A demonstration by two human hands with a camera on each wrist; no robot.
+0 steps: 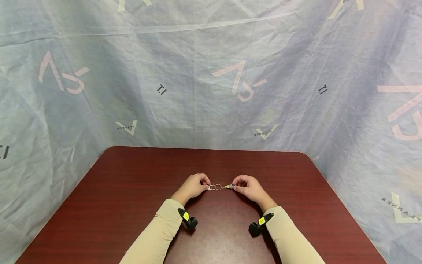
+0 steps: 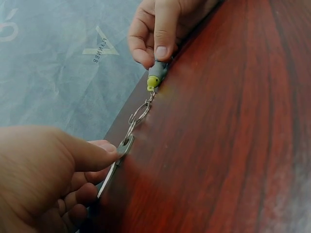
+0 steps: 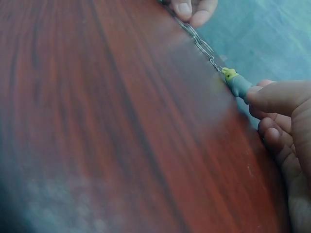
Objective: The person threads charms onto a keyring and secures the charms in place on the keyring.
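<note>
A keychain is stretched between the two hands, low over the brown table. My left hand (image 1: pixel 193 187) pinches the flat silver metal piece (image 2: pixel 125 147) at one end between thumb and fingers. At the other end, my right hand (image 1: pixel 250 189) pinches a small grey figurine charm (image 3: pixel 238 86) with a yellow, dark-eyed head. Between them, a round split ring (image 1: pixel 218 187) and a short fine chain (image 3: pixel 213 62) link the metal piece to the charm. Fingers cover the outer ends of both the metal piece and the charm.
The wood-grain table (image 1: pixel 132 176) has rounded far corners. Grey-blue cloth (image 1: pixel 194 110) printed with letters and logos hangs behind it and along both sides. A black wrist camera (image 1: pixel 190 222) sits at the left cuff, and another black camera (image 1: pixel 256 228) at the right.
</note>
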